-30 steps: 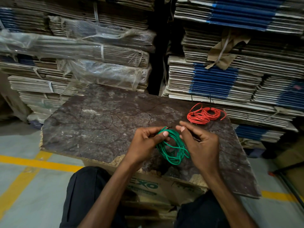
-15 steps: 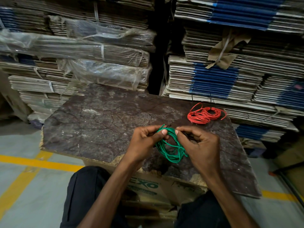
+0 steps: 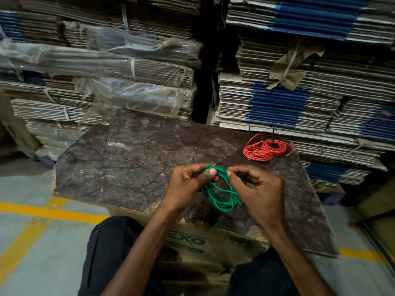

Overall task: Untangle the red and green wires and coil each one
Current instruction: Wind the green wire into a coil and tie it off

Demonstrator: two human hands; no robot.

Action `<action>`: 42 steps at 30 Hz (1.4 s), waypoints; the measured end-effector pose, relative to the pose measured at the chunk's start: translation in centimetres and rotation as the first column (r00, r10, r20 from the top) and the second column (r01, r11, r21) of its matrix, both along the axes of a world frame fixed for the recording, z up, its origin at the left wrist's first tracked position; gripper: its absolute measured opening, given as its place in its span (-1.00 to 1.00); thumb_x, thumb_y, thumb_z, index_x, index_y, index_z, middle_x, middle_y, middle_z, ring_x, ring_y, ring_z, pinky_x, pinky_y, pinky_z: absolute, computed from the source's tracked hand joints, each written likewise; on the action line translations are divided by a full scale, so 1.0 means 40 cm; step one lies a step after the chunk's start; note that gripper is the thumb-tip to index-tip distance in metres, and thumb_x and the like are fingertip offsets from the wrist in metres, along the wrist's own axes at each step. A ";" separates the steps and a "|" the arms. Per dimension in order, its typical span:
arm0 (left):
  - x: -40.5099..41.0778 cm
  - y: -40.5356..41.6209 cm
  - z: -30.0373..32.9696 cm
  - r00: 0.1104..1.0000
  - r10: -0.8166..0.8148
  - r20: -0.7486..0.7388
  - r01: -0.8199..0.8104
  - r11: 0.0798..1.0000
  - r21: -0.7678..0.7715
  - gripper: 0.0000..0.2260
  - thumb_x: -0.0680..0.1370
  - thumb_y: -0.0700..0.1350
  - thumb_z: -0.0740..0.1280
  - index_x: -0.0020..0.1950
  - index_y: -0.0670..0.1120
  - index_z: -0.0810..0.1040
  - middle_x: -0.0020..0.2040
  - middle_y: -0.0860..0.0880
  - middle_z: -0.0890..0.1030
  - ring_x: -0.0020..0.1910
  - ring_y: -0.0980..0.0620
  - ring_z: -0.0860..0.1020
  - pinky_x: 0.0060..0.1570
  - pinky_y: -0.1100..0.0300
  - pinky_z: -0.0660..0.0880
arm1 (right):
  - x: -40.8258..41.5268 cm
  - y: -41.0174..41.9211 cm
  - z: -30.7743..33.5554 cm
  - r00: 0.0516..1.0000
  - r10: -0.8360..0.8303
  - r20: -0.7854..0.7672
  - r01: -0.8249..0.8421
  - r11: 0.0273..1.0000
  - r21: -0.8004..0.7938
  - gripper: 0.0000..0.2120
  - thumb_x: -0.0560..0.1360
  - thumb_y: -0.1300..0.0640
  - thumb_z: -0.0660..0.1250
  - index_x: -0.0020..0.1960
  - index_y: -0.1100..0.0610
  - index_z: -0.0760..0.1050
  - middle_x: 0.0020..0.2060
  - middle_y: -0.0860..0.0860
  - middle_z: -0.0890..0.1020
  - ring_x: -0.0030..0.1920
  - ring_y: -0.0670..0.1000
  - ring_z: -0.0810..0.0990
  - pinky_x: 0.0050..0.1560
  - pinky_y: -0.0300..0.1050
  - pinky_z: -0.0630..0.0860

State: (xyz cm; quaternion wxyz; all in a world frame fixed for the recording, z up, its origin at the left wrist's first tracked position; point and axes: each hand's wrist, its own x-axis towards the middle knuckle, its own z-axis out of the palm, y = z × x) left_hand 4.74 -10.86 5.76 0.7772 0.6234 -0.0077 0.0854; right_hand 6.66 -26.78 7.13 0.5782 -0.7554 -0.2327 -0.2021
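A bundle of green wire (image 3: 220, 195) hangs in loops between my two hands above the near part of a dark brown board (image 3: 132, 154). My left hand (image 3: 188, 184) grips the top of the bundle, thumb pressed over the strands. My right hand (image 3: 258, 189) pinches the strands at the top right with thumb and forefinger, and a thin black piece shows under its fingers. One green end sticks up beside my left thumb. The red wire (image 3: 266, 149) lies coiled by itself at the board's far right, apart from both hands.
The board rests on a cardboard box (image 3: 192, 242) between my knees. Stacks of flattened cartons (image 3: 299, 99) rise right behind the board, some wrapped in clear plastic (image 3: 132, 90). Grey floor with yellow lines (image 3: 42, 212) lies on the left and right.
My hands have drawn closer together at the top of the green bundle, and my right fingers have curled in to pinch it. The red coil has stayed put.
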 end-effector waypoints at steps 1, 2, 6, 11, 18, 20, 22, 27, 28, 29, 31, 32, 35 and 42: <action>0.001 0.000 -0.001 1.000 0.000 0.001 0.000 1.000 0.001 -0.88 0.55 -0.31 0.31 0.02 -0.27 0.64 -0.28 -0.01 0.66 -0.29 0.17 0.57 -0.22 0.36 0.50 | 0.001 0.000 -0.002 1.000 0.004 -0.008 -0.004 1.000 0.006 -0.73 0.42 0.29 0.46 -0.12 -0.10 0.64 -0.22 -0.15 0.71 -0.23 -0.14 0.69 -0.16 -0.22 0.59; 0.001 0.000 -0.002 1.000 -0.001 0.001 0.001 1.000 0.001 -0.87 0.55 -0.31 0.31 0.02 -0.28 0.64 -0.28 -0.01 0.66 -0.29 0.17 0.57 -0.22 0.36 0.50 | 0.001 0.000 -0.003 1.000 0.006 -0.013 -0.005 1.000 0.008 -0.73 0.42 0.29 0.46 -0.12 -0.09 0.64 -0.22 -0.15 0.72 -0.23 -0.14 0.69 -0.16 -0.22 0.59; 0.002 0.001 -0.005 1.000 -0.002 0.002 0.002 1.000 0.006 -0.87 0.55 -0.31 0.31 0.02 -0.28 0.63 -0.28 -0.01 0.66 -0.29 0.16 0.57 -0.21 0.35 0.50 | 0.004 -0.003 -0.008 1.000 0.003 -0.012 -0.003 1.000 -0.004 -0.77 0.41 0.29 0.46 -0.10 -0.05 0.66 -0.22 -0.12 0.72 -0.23 -0.12 0.69 -0.16 -0.17 0.60; 0.004 0.003 -0.007 1.000 0.000 -0.006 0.000 1.000 0.008 -0.88 0.55 -0.31 0.32 0.00 -0.25 0.64 -0.28 -0.01 0.66 -0.28 0.15 0.56 -0.20 0.34 0.50 | 0.003 0.000 -0.009 1.000 0.002 -0.021 -0.002 1.000 0.005 -0.80 0.40 0.22 0.45 -0.12 -0.08 0.64 -0.22 -0.13 0.72 -0.23 -0.12 0.69 -0.15 -0.18 0.60; 0.006 0.002 -0.009 1.000 0.004 -0.006 -0.004 1.000 0.018 -0.87 0.55 -0.30 0.32 0.03 -0.29 0.63 -0.28 0.00 0.66 -0.29 0.17 0.56 -0.22 0.36 0.50 | 0.003 -0.002 -0.008 1.000 -0.006 -0.015 0.006 1.000 -0.006 -0.79 0.39 0.21 0.45 -0.14 -0.11 0.64 -0.22 -0.14 0.72 -0.23 -0.12 0.69 -0.16 -0.13 0.62; 0.006 0.002 -0.009 1.000 -0.001 -0.004 0.001 1.000 0.021 -0.86 0.55 -0.30 0.31 0.04 -0.30 0.63 -0.28 0.00 0.66 -0.28 0.17 0.56 -0.21 0.36 0.50 | 0.002 -0.002 -0.007 1.000 -0.008 -0.010 0.008 1.000 -0.014 -0.80 0.39 0.20 0.45 -0.14 -0.12 0.63 -0.23 -0.14 0.71 -0.24 -0.12 0.69 -0.17 -0.11 0.63; 0.006 0.002 -0.009 1.000 -0.001 -0.002 0.001 1.000 0.023 -0.86 0.55 -0.31 0.31 0.04 -0.31 0.63 -0.28 0.00 0.66 -0.28 0.17 0.56 -0.22 0.36 0.49 | 0.001 -0.002 -0.006 1.000 -0.010 -0.008 0.010 1.000 -0.018 -0.80 0.39 0.19 0.45 -0.14 -0.12 0.63 -0.23 -0.15 0.71 -0.24 -0.12 0.69 -0.17 -0.10 0.63; 0.006 0.001 -0.008 1.000 0.001 0.002 -0.001 1.000 0.017 -0.86 0.55 -0.31 0.31 0.04 -0.31 0.63 -0.28 -0.01 0.66 -0.29 0.17 0.56 -0.22 0.36 0.49 | 0.001 -0.002 -0.007 1.000 -0.008 -0.007 0.008 1.000 -0.001 -0.80 0.40 0.22 0.45 -0.13 -0.09 0.64 -0.23 -0.13 0.71 -0.24 -0.12 0.69 -0.17 -0.14 0.62; 0.006 0.001 -0.007 1.000 0.000 0.002 0.000 1.000 0.016 -0.87 0.55 -0.30 0.31 0.03 -0.30 0.63 -0.28 -0.01 0.66 -0.29 0.17 0.56 -0.22 0.36 0.49 | 0.002 -0.002 -0.007 1.000 -0.007 -0.007 0.007 1.000 0.000 -0.80 0.40 0.23 0.45 -0.12 -0.08 0.64 -0.23 -0.13 0.71 -0.24 -0.13 0.68 -0.17 -0.15 0.61; 0.006 0.001 -0.007 1.000 -0.003 0.002 0.003 1.000 0.015 -0.87 0.55 -0.30 0.32 0.01 -0.27 0.64 -0.28 0.00 0.66 -0.29 0.17 0.56 -0.21 0.35 0.50 | 0.002 -0.002 -0.008 1.000 -0.006 -0.011 0.006 1.000 0.002 -0.79 0.41 0.25 0.46 -0.12 -0.07 0.65 -0.24 -0.12 0.71 -0.24 -0.14 0.68 -0.17 -0.17 0.60; 0.005 0.002 -0.007 1.000 -0.011 0.004 0.011 1.000 0.013 -0.89 0.55 -0.30 0.32 -0.02 -0.24 0.64 -0.28 0.00 0.66 -0.29 0.16 0.56 -0.20 0.32 0.50 | 0.003 -0.002 -0.009 1.000 -0.009 -0.020 0.009 1.000 0.003 -0.76 0.42 0.29 0.46 -0.11 -0.06 0.65 -0.24 -0.12 0.71 -0.24 -0.14 0.68 -0.17 -0.19 0.59; 0.005 0.002 -0.007 1.000 -0.014 0.005 0.014 1.000 0.015 -0.89 0.55 -0.30 0.32 -0.02 -0.25 0.64 -0.28 0.01 0.66 -0.29 0.16 0.56 -0.20 0.32 0.50 | 0.003 -0.003 -0.009 1.000 -0.012 -0.019 0.012 1.000 0.000 -0.75 0.42 0.29 0.46 -0.11 -0.06 0.65 -0.23 -0.12 0.71 -0.24 -0.14 0.68 -0.16 -0.19 0.59; 0.005 0.003 -0.008 1.000 -0.015 0.013 0.015 1.000 0.019 -0.87 0.55 -0.30 0.32 0.01 -0.31 0.63 -0.28 -0.01 0.66 -0.28 0.15 0.57 -0.19 0.31 0.50 | 0.002 -0.002 -0.006 1.000 -0.019 -0.011 0.019 1.000 -0.010 -0.74 0.41 0.29 0.46 -0.11 -0.09 0.64 -0.22 -0.13 0.72 -0.24 -0.15 0.68 -0.16 -0.21 0.59; 0.008 0.001 -0.007 0.999 -0.024 0.034 0.023 0.999 0.029 -0.88 0.54 -0.31 0.32 0.00 -0.22 0.65 -0.28 -0.01 0.66 -0.28 0.16 0.57 -0.19 0.35 0.50 | -0.002 -0.004 -0.001 0.999 -0.035 -0.010 0.035 0.999 -0.013 -0.72 0.41 0.32 0.48 -0.11 -0.07 0.64 -0.23 -0.15 0.71 -0.24 -0.17 0.67 -0.17 -0.26 0.57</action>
